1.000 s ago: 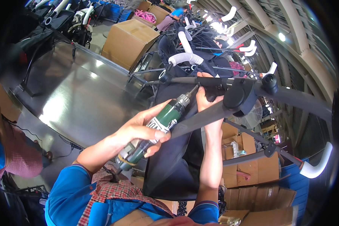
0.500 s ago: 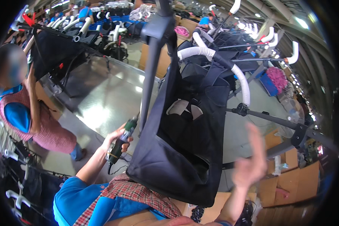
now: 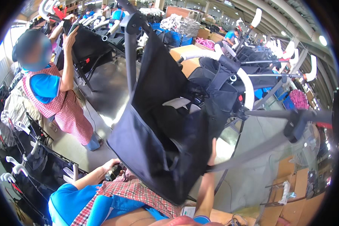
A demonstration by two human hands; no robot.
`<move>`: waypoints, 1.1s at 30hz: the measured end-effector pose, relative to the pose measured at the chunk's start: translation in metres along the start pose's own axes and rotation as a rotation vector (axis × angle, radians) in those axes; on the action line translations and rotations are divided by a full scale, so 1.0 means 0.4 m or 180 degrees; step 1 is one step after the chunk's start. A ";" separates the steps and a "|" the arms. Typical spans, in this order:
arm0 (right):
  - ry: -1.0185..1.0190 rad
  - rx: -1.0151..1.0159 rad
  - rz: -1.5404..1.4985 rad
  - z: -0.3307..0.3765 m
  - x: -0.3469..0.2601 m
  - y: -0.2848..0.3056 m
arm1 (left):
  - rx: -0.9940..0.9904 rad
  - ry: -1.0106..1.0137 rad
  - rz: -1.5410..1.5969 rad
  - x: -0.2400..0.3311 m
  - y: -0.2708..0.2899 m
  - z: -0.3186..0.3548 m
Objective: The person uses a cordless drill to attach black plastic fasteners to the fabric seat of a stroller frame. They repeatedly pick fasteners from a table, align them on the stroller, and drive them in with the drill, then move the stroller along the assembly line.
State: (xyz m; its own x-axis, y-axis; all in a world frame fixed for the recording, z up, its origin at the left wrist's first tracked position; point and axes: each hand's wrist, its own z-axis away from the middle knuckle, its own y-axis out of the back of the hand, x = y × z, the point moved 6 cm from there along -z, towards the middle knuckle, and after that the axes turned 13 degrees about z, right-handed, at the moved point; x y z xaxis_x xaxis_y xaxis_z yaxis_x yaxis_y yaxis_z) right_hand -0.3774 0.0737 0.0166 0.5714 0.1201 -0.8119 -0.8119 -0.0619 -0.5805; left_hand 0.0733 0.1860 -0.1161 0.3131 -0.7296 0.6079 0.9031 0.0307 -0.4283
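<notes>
A black fabric stroller seat (image 3: pixel 154 128) on a grey frame (image 3: pixel 260 148) hangs tilted in front of me, with a white padded bar (image 3: pixel 246 88) at its upper right. My right hand (image 3: pixel 212 152) reaches up and grips the seat's lower right edge where the grey tube meets it; the hand is blurred. My left hand (image 3: pixel 110 167) is low by my chest, closed on a dark power screwdriver (image 3: pixel 114 174) that points away from the stroller.
A person in a blue shirt and red checked apron (image 3: pixel 54 94) stands at left, handling another black stroller (image 3: pixel 88 43). Folded strollers (image 3: pixel 37 162) line the lower left. Cardboard boxes (image 3: pixel 293 180) sit at lower right, more strollers and people behind.
The stroller has swung round and tilted in front of me. My left hand has dropped with the screwdriver from the frame to my chest. My right hand, open in the air before, now holds the seat's edge.
</notes>
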 end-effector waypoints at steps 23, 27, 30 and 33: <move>0.3193 0.1501 0.3705 -0.469 -0.117 -0.155 | -0.0494 0.0603 -0.0235 0.216 -0.193 -0.166; 0.3438 0.3675 0.3765 -0.496 -0.496 0.323 | -0.0438 0.0890 -0.0655 0.214 -0.308 -0.222; 0.2936 0.4300 0.3716 -0.503 -0.730 0.581 | -0.0326 0.1006 -0.1171 0.224 -0.359 -0.235; 0.2008 0.2385 0.2378 -0.592 -0.777 0.647 | -0.0234 0.0962 -0.1192 0.228 -0.387 -0.231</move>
State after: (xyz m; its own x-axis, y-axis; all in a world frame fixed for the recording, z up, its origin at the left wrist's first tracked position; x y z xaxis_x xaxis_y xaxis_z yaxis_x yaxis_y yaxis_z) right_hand -0.7367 -0.2141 0.1040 -0.2738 -0.2134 -0.9378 -0.7138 0.6986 0.0495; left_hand -0.0648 0.0515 -0.0561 -0.1385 -0.8473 0.5127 0.9108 -0.3123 -0.2700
